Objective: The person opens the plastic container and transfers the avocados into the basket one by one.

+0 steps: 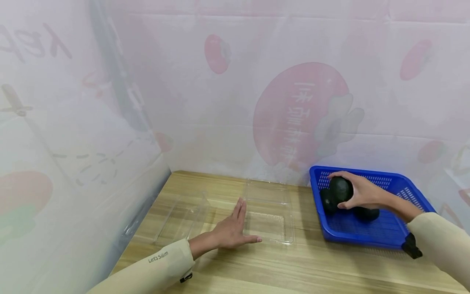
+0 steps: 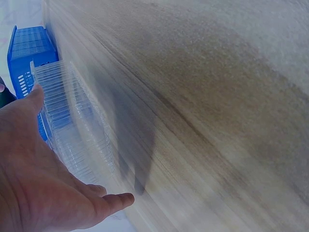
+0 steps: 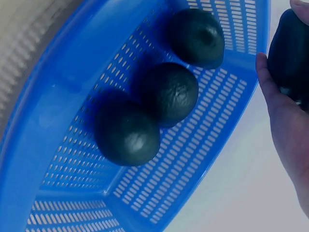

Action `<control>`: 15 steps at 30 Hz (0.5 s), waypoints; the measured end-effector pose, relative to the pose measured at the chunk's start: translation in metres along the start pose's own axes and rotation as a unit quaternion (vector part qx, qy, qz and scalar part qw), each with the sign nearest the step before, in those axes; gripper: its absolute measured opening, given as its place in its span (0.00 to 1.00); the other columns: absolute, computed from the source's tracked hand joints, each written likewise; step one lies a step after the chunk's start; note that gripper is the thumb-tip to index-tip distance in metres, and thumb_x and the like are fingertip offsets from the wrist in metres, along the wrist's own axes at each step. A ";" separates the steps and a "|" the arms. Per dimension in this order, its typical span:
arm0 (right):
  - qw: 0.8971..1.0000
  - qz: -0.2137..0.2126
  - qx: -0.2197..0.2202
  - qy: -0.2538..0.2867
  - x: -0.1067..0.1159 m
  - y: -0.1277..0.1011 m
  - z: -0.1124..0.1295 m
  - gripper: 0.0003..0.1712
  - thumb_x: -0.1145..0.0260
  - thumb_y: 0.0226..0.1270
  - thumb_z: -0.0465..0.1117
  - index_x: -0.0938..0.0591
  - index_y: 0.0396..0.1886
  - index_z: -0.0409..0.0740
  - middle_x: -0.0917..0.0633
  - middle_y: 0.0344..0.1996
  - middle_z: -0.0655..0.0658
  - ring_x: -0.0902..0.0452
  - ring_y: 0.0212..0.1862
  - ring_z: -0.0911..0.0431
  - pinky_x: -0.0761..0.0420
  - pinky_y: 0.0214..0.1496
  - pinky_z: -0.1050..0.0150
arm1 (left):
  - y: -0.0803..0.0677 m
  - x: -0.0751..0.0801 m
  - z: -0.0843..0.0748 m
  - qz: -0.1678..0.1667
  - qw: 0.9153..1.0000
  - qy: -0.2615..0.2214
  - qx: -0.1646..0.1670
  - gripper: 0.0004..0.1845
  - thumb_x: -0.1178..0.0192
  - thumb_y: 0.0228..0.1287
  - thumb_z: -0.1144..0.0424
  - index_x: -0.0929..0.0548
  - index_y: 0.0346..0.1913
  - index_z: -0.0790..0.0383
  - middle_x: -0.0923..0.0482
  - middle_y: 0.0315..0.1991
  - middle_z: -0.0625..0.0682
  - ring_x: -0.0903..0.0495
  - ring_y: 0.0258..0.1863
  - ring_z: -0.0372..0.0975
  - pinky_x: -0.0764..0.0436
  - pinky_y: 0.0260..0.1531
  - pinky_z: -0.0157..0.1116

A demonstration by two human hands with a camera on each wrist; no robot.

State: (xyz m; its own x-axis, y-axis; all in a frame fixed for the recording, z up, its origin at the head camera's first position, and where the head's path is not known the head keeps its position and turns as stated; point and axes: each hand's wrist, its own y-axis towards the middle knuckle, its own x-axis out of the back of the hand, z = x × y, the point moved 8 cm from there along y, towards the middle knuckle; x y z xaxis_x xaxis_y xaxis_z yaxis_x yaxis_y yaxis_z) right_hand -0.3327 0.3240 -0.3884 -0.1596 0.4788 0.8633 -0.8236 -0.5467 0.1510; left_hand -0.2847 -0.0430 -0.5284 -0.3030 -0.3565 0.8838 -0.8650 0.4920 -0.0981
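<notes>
Over the blue plastic basket (image 1: 360, 240), my right hand (image 1: 367, 195) grips a dark green avocado (image 1: 340, 189) between thumb and fingers. The right wrist view has the held avocado (image 3: 288, 60) at its right edge, partly cut off. Three more avocados lie in the basket, among them one with wrinkled skin (image 3: 173, 93). My left hand (image 1: 230, 230) has its fingers extended beside an open clear plastic box (image 1: 288, 228), thumb pointing across its near side. In the left wrist view the box's ridged wall (image 2: 55, 89) shows just beyond the thumb.
Another clear plastic container (image 1: 183, 216) stands left of my left hand on the wooden table (image 1: 293, 269). A printed sheet (image 1: 220, 106) hangs behind the table and along its left side. The basket stands at the table's right, close to the back sheet.
</notes>
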 end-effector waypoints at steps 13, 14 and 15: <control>0.999 0.003 -0.020 0.025 0.011 -0.009 -0.025 0.49 0.12 0.50 0.39 0.25 0.72 0.39 0.21 0.66 0.31 0.25 0.54 0.70 0.19 0.46 0.64 | -0.010 0.013 -0.012 0.015 1.000 -0.008 -0.002 0.69 0.37 0.66 0.27 0.62 0.85 0.72 0.68 0.85 0.69 0.18 0.60 0.60 0.21 0.29 0.36; 0.999 0.003 -0.023 0.026 0.012 -0.010 -0.027 0.49 0.13 0.50 0.39 0.25 0.72 0.38 0.21 0.66 0.31 0.25 0.54 0.70 0.18 0.45 0.64 | -0.010 0.014 -0.012 0.016 1.000 -0.009 -0.002 0.69 0.37 0.66 0.26 0.62 0.85 0.72 0.68 0.86 0.69 0.18 0.59 0.60 0.21 0.29 0.36; 0.999 0.002 -0.027 0.025 0.013 -0.010 -0.029 0.49 0.13 0.51 0.39 0.26 0.72 0.38 0.20 0.66 0.30 0.25 0.53 0.71 0.18 0.45 0.64 | -0.010 0.013 -0.012 0.017 1.000 -0.006 -0.002 0.68 0.38 0.66 0.26 0.63 0.85 0.72 0.68 0.86 0.69 0.18 0.59 0.60 0.21 0.29 0.35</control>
State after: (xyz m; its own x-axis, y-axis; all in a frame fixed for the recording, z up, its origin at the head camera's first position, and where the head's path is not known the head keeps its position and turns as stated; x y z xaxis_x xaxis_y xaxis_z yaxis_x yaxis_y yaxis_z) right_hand -0.3421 0.3561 -0.3924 -0.1900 0.5111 0.8383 -0.8502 -0.5126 0.1199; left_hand -0.2747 -0.0430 -0.5100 -0.3378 -0.3484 0.8744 -0.8526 0.5068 -0.1274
